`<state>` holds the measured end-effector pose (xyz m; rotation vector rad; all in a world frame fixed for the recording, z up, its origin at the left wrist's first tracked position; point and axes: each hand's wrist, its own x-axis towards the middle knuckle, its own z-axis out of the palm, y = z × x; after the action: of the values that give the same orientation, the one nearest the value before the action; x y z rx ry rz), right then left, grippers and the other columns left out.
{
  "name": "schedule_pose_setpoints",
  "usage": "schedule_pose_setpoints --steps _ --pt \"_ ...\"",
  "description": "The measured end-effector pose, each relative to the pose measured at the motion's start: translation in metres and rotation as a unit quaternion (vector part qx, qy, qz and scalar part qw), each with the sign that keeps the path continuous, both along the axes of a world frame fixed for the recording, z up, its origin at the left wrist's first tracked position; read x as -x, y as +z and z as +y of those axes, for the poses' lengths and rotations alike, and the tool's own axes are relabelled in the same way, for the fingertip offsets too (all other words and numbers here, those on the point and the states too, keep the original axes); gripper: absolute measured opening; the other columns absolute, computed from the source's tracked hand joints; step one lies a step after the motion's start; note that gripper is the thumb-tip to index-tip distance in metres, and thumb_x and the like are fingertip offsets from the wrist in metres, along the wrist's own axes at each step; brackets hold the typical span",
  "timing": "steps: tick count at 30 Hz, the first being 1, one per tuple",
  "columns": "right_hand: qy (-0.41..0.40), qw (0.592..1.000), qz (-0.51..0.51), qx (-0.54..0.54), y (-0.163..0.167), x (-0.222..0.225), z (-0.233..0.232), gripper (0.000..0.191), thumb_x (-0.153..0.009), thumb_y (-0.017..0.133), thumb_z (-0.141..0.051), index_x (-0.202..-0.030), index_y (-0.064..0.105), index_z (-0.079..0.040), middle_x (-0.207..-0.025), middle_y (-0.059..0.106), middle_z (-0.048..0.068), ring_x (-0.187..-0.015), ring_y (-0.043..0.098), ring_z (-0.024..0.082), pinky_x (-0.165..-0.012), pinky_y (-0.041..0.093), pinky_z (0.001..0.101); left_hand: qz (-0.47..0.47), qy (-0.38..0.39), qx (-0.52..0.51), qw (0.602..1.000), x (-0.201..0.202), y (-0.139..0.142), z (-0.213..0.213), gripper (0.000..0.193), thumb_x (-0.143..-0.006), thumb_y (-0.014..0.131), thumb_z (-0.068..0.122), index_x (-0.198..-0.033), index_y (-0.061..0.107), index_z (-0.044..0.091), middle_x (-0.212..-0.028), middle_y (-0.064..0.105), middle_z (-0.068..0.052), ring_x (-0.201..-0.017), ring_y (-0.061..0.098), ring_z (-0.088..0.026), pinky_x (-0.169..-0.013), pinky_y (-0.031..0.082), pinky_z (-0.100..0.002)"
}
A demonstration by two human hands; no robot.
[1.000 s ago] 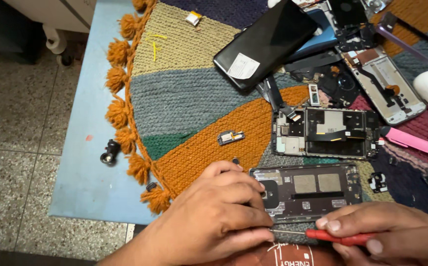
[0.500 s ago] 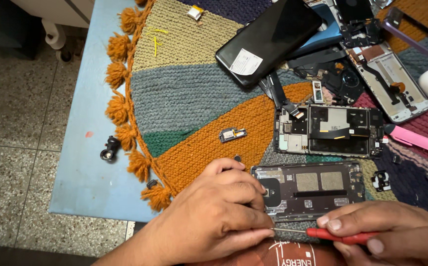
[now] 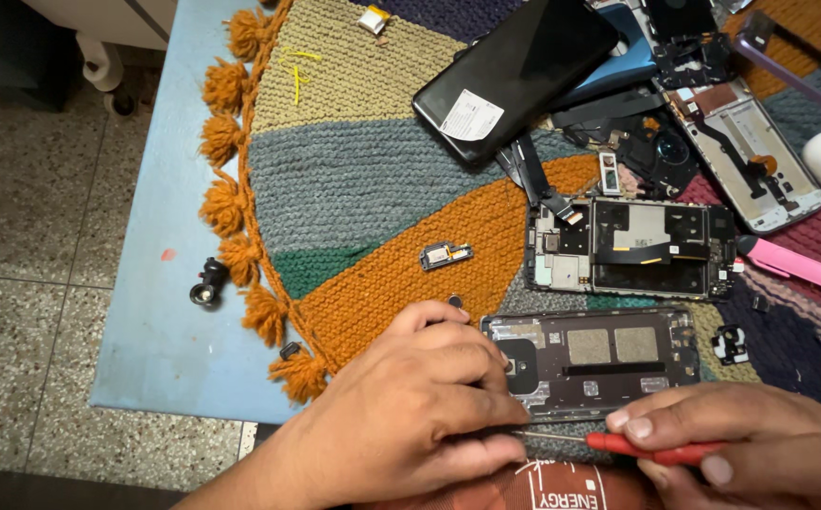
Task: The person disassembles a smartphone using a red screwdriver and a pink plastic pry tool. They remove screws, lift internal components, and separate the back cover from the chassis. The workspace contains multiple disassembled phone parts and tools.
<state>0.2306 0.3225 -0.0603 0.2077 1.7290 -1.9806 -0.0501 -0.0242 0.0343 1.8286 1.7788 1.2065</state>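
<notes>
The opened phone chassis point(image 3: 592, 362) lies flat on the knitted mat point(image 3: 373, 189) at the near table edge, with the left hand point(image 3: 410, 416) pressing curled fingers onto its left end. The right hand point(image 3: 760, 449) pinches a red-handled screwdriver point(image 3: 651, 448), tip at the chassis' lower edge. The chassis appears light, rigid and fragile; hold it by the outer frame, clear of exposed circuitry

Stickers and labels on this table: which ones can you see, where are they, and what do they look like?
White label: small slanted rectangle on the black phone back cover, top middle.
Red-brown package: bottom edge, between the left hand and right hand, with white lettering and lines.
</notes>
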Motion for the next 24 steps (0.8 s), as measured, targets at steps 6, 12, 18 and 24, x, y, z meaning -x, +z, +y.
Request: schedule_pose_setpoints --steps 6,12,18,24 --pt "-0.019 0.999 -0.006 -0.026 0.046 0.039 -0.036 0.033 -0.091 0.069 0.001 -0.124 0.068 0.005 -0.135 0.062 0.025 -0.129 0.056 0.037 -0.114 0.044 0.049 -0.02 0.013 -0.006 1.0 0.001 0.002 -0.002 0.042 -0.09 0.081 0.03 -0.127 0.069 0.013 -0.121 0.065 -0.003 -0.122 0.062 -0.023 -0.112 0.044 -0.042" --pt "0.018 0.861 0.418 -0.288 0.098 0.076 -0.084 0.033 -0.088 0.074 -0.009 -0.116 0.056 -0.009 -0.118 0.074 0.014 -0.104 0.076 0.026 -0.086 0.07 0.036 -0.004 0.035 0.006 0.999 -0.002 0.003 0.002 0.068 -0.081 0.083 0.024 -0.143 0.058 0.011 -0.143 0.059 -0.01 -0.135 0.057 -0.031 -0.113 0.042 -0.046" --pt "0.077 0.825 0.418 -0.373 0.113 0.091 -0.088 0.03 -0.09 0.075 -0.016 -0.118 0.063 -0.012 -0.115 0.076 0.01 -0.102 0.077 0.025 -0.084 0.068 0.0376 -0.017 0.047 0.006 0.999 -0.004 0.003 0.002 0.078 -0.08 0.083 0.023 -0.15 0.05 0.009 -0.148 0.056 -0.013 -0.137 0.056 -0.032 -0.112 0.042 -0.047" --pt "0.095 0.808 0.394 -0.427 0.111 0.086 -0.086 0.023 -0.09 0.073 -0.018 -0.113 0.072 -0.015 -0.114 0.076 0.005 -0.1 0.076 0.02 -0.085 0.067 0.036 -0.015 0.05 -0.004 0.999 -0.004 0.001 0.003 0.078 -0.08 0.083 0.022 -0.15 0.05 0.008 -0.147 0.057 -0.013 -0.136 0.057 -0.032 -0.112 0.043 -0.047"
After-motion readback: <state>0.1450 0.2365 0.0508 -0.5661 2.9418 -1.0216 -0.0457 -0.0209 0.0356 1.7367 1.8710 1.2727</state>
